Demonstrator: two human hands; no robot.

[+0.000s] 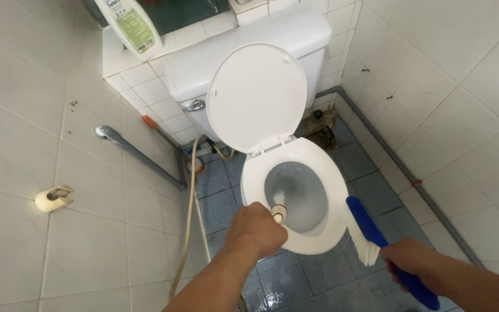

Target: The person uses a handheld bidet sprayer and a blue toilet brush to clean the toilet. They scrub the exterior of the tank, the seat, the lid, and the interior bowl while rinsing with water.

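The left hand (256,226) is closed in a fist, its fingers wrapped tight around a small white spray nozzle (279,213) whose round head pokes out beside the thumb and points into the bowl of the white ceramic toilet (330,190). A pale beige hose (189,202) runs down the left wall and along the floor toward that hand. The right hand (412,261) has its fingers curled fully around the handle of a blue plastic scrubbing brush with white bristles (371,234); the brush head sits just beside the toilet's right rim, bristles facing down and outward, outside the bowl.

The white oval toilet lid (256,95) stands raised against the white cistern (244,52), which has a chrome flush lever (194,106). The floor (371,190) is wet grey-blue tile; the walls are pale square tiles. A grey pipe (376,138) runs along the base of the right wall, another grey pipe (145,159) slants down the left wall, and a cream wall holder (53,198) sits lower left.

A white bottle with a green label (129,26) is cut off at the top edge. A dark clump in the corner behind the toilet is hard to make out.
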